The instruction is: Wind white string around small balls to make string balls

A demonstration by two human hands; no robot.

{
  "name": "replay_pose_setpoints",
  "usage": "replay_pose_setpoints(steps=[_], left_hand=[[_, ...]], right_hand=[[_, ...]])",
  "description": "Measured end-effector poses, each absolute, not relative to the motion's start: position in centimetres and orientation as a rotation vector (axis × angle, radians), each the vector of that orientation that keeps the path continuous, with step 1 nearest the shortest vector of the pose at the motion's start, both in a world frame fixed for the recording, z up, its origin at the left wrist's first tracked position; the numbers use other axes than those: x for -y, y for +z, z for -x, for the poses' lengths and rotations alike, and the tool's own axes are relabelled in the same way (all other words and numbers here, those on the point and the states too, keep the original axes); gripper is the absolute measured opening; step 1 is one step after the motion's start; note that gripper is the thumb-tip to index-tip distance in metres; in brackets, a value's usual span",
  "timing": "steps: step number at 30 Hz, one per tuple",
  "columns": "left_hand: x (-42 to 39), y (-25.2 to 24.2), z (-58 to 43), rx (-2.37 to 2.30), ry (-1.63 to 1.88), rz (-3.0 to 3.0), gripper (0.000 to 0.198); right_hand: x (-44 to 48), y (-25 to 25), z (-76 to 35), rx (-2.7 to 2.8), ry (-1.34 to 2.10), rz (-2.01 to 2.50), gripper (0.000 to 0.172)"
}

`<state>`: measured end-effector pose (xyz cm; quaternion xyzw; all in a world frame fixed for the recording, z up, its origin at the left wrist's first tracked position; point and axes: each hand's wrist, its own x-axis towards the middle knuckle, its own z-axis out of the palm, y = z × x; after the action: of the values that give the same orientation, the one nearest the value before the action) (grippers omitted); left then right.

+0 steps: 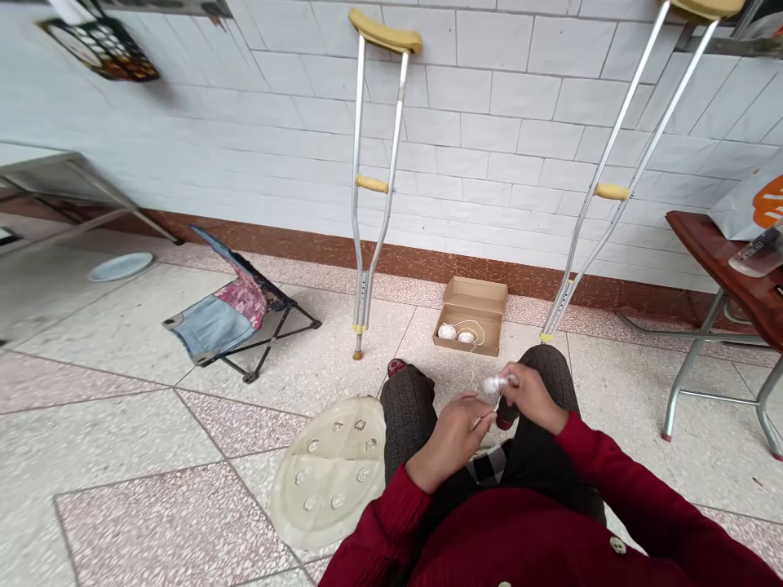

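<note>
In front of my knees, my right hand is closed on a small white spool, pinched at one end between thumb and fingers. White string seems wound about it, though blur hides the detail. Just to the left, my left hand has its fingers pressed together on a thin pale strand of string. On the floor by the wall lies an open cardboard box. Inside it are two white balls of string, one on the left and another on the right. A strand runs from the box toward my hands.
Two crutches, one left and one right, lean on the tiled wall. A folding chair stands left. Beside my left leg lies a round pale mat with holes. At right is a red-topped stool bearing a bag.
</note>
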<state>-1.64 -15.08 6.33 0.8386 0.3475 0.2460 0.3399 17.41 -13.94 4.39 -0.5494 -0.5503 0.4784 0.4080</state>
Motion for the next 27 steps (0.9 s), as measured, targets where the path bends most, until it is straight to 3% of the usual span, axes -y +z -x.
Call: replay_pose_setpoints(steps=[5, 9, 13, 15, 17, 20, 24, 27], left_hand=[[13.8, 6.6, 3.4, -0.986, 0.677, -2.155, 0.032], [15.3, 5.3, 1.9, -0.935, 0.585, -2.07, 0.036], [15.9, 5.2, 1.3, -0.955, 0.59, -2.145, 0.038], [15.3, 5.5, 2.0, -0.996, 0.638, -2.191, 0.034], [14.4, 5.7, 2.9, -1.001, 0.656, -2.233, 0.03], [13.6, 5.6, 3.5, -0.976, 0.643, -2.183, 0.033], [14.5, 4.7, 2.5, -0.975, 0.628, -2.002, 0.039], [16.0, 4.2, 1.3, -0.976, 0.567, -2.035, 0.04]], right_hand=[[18.1, 4.8, -16.0, 1.329, 1.842, 1.057, 0.027], [15.5, 7.5, -17.3, 1.197, 1.523, 1.086, 0.025], [13.0, 4.7, -18.3, 1.291, 1.198, 1.382, 0.017], [14.1, 2.3, -17.7, 1.431, 1.262, 1.408, 0.013], [16.0, 1.0, -16.7, 1.525, 1.534, 1.311, 0.013], [17.9, 1.9, -15.8, 1.422, 1.89, 1.115, 0.021], [16.1, 4.9, -16.5, 1.102, 1.686, 1.121, 0.027], [14.0, 4.5, -17.3, 1.07, 1.463, 1.25, 0.02]])
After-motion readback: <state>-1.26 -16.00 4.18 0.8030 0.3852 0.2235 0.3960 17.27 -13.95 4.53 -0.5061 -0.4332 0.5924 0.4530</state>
